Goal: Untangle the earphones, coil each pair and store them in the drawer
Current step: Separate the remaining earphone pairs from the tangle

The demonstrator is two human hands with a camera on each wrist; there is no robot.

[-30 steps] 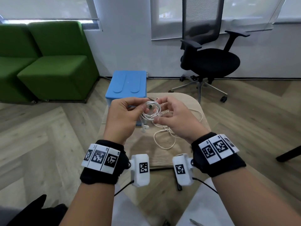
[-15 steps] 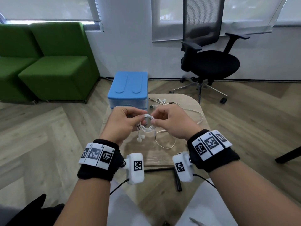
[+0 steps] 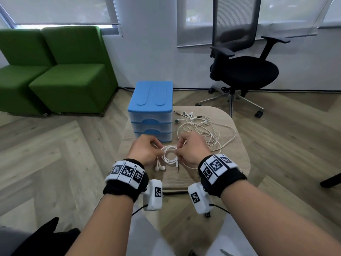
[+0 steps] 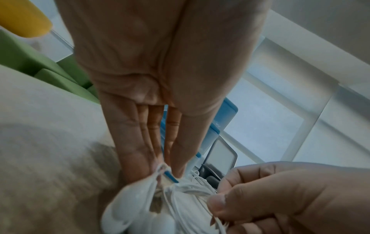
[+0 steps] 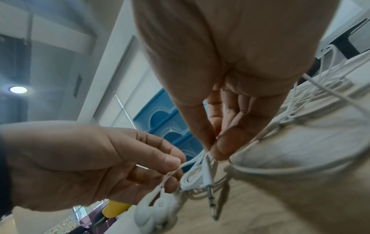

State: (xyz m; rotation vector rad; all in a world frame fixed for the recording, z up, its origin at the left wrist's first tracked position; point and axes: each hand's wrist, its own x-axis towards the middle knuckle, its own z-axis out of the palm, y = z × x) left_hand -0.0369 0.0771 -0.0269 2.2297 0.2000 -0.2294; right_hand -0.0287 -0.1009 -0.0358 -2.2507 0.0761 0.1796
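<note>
Hands (image 3: 147,151) and coil (image 3: 169,155) lower, nearer table (image 3: 238,159).

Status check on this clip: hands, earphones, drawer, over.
Left hand and right hand both pinch the coiled earphones above the table. Drawer unit shut. Tangled earphones lie beside it.

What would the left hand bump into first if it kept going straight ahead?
Probably the blue drawer unit: the left hand, pinching the coiled earphones, points toward its bottom drawer. Depth is unclear.
</note>
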